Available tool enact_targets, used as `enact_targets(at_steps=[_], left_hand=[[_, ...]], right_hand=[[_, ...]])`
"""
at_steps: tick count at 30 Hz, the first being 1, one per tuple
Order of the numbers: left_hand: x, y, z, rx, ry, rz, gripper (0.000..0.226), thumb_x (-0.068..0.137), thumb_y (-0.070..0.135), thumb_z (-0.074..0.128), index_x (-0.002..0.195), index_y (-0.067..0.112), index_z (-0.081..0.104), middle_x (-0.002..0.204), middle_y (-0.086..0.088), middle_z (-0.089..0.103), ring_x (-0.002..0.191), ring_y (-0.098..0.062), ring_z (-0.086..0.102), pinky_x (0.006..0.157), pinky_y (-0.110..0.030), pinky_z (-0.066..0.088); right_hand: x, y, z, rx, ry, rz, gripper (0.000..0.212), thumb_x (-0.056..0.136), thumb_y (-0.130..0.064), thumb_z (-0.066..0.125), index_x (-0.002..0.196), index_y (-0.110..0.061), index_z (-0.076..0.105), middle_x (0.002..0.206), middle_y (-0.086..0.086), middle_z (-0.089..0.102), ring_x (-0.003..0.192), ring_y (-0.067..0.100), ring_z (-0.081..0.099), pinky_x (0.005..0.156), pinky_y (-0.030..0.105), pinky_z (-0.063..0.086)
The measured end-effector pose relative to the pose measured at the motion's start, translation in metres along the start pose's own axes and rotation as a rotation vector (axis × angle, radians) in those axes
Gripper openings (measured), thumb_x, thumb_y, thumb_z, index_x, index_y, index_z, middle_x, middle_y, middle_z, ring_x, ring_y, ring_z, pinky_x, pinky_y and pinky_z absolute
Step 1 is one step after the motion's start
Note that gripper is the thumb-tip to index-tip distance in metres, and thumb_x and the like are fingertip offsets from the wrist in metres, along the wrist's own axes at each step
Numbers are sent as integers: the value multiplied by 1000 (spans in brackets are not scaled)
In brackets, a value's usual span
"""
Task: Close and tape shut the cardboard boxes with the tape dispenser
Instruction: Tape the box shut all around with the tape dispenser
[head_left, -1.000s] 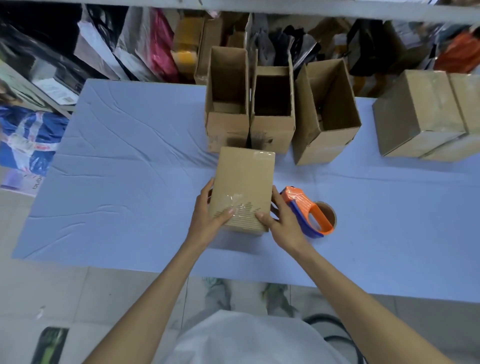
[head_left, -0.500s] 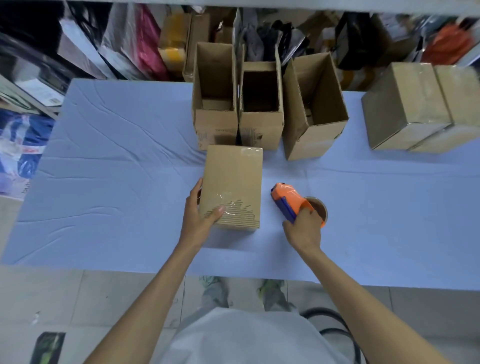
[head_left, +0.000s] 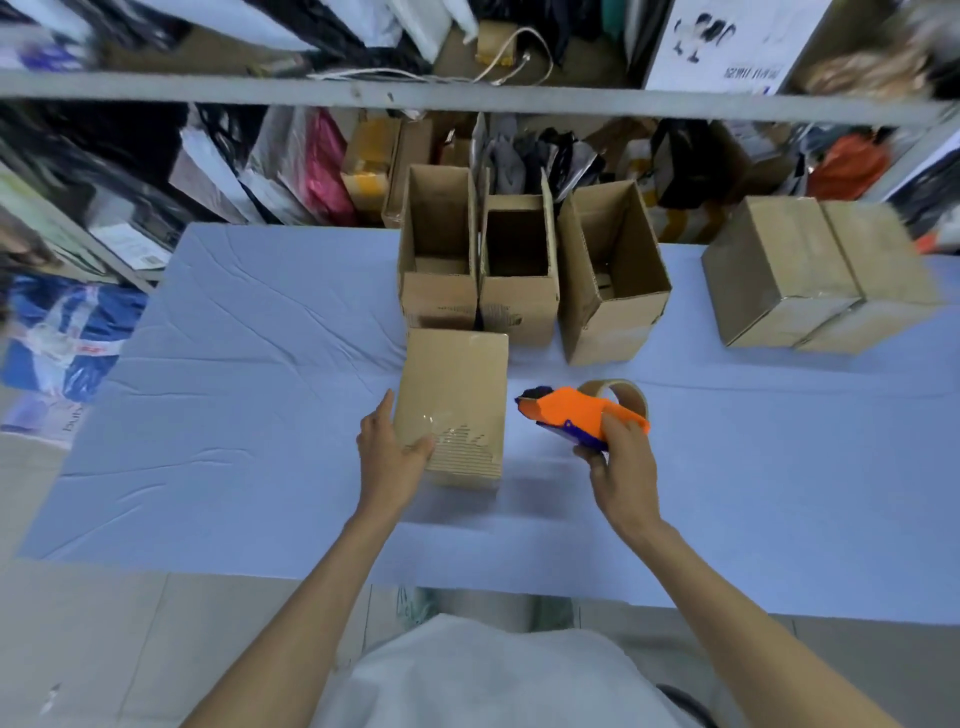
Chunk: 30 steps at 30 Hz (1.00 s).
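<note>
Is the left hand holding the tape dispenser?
No, the right hand grips the tape dispenser, while the left hand rests on the closed box.

Soft, even, cool light falls on the desk (head_left: 249, 426), bright and flat. A faint shadow lies on the desk at the near side of the closed box (head_left: 453, 395) and under the tape dispenser (head_left: 576, 410) in the right hand (head_left: 621, 467). Beyond the desk's far edge the shelved clutter (head_left: 291, 166) is dimmer and smeared by motion blur, and the shelf rail (head_left: 519, 98) bows with lens distortion.
</note>
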<state>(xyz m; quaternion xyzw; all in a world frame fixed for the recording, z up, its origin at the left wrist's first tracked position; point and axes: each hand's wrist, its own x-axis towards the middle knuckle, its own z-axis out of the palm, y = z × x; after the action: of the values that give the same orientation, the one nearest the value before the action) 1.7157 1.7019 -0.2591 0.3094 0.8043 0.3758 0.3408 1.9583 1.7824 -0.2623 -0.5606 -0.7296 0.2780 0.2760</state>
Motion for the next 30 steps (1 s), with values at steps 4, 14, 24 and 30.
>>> enact_targets(at_steps=[4,14,24,30], left_hand=[[-11,37,-8,165,-18,388,74,82,2,67,146,16,34,148,-2,33,135,-19,27,104,-14,23],[-37,72,-20,270,-218,753,38,85,-1,62,117,19,65,112,6,62,105,-10,55,90,-10,39],[-37,69,-14,216,-46,654,20,96,18,57,103,13,75,116,3,61,107,-4,53,88,-19,42],[-33,78,-17,29,-173,535,19,92,10,62,101,18,77,95,2,72,88,-6,65,78,-20,52]], right_hand=[[0,-16,-11,-60,32,-241,27,73,12,73,78,-3,51,82,5,52,84,20,49,60,24,41],[-1,-40,-22,-165,-81,-385,30,67,16,75,89,1,62,86,16,64,78,33,61,67,34,48],[3,-35,-23,-132,-275,-317,48,80,1,70,122,-10,50,101,8,62,83,26,58,66,29,40],[7,-34,-30,-43,-337,-274,49,72,1,77,115,-11,55,95,-8,59,73,10,53,65,5,38]])
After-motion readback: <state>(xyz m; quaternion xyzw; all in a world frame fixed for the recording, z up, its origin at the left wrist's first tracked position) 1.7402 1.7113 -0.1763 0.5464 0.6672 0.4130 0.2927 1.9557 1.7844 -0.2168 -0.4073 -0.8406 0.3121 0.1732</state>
